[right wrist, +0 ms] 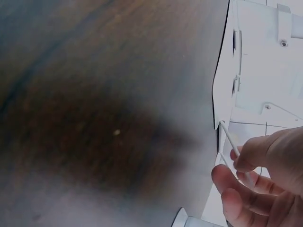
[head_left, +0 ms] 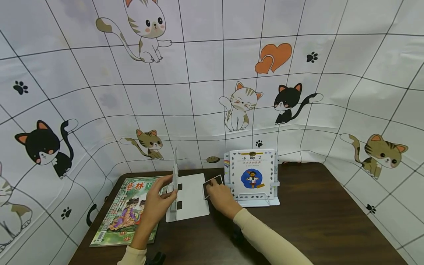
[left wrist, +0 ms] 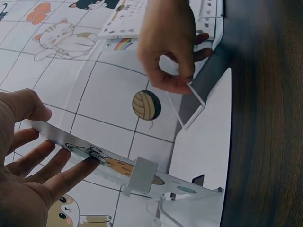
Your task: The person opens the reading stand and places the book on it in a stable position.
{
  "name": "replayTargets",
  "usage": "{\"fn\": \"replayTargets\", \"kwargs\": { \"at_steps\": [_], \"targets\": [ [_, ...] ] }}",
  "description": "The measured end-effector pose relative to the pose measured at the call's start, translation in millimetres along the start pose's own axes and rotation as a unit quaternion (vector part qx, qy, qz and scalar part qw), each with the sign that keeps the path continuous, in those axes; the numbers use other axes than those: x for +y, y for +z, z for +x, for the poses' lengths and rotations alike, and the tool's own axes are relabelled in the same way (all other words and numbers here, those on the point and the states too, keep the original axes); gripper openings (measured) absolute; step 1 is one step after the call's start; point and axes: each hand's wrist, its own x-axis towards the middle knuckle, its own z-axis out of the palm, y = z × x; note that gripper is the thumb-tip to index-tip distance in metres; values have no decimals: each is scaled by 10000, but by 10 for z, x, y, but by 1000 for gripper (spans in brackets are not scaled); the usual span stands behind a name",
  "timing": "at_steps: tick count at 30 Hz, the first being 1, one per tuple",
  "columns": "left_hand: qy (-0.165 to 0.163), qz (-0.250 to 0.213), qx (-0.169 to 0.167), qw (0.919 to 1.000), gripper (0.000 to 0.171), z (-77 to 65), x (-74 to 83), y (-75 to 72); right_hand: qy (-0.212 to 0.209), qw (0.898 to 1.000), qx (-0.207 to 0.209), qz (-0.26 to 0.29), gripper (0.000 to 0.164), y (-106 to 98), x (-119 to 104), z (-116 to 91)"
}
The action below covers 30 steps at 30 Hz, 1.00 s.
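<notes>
A white folding book stand has its base plate (head_left: 193, 198) flat on the table and its printed back panel (left wrist: 113, 163) raised on edge. My left hand (head_left: 156, 202) holds this panel by its upper part, the thumb on one side and the fingers on the other. At the base's right end, my right hand (head_left: 220, 198) pinches a thin white wire support (left wrist: 195, 113) between thumb and fingertips. The wire tilts up from the plate, seen also in the right wrist view. White clips (left wrist: 142, 175) sit on the panel's front.
Just right of my right hand, a second stand (head_left: 275, 200) props up a white children's book (head_left: 236, 176). A green illustrated magazine (head_left: 116, 224) lies on the left, close to my left forearm. The dark wooden table (head_left: 314, 217) meets a cat-printed sheet (head_left: 205, 110) behind.
</notes>
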Motion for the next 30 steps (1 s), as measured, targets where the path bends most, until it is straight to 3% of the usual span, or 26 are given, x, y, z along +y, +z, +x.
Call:
{"fn": "replayTargets", "kwargs": {
  "at_steps": [12,20,25,30],
  "targets": [
    [-106,147,286,9994,52,-15,25,7,-285,9969,654,-339,28,-213,40,60],
    [-106,349,741,9966,38,-26,36,5,-823,9861,1137,-887,17,-243,126,93],
    [-202,249,908,9954,28,-18,-35,-7,-1154,9791,1522,-704,15,-251,124,76],
    [-258,185,1080,9936,17,2,-117,-21,-1339,9771,1567,-532,16,-294,58,35]
  ]
}}
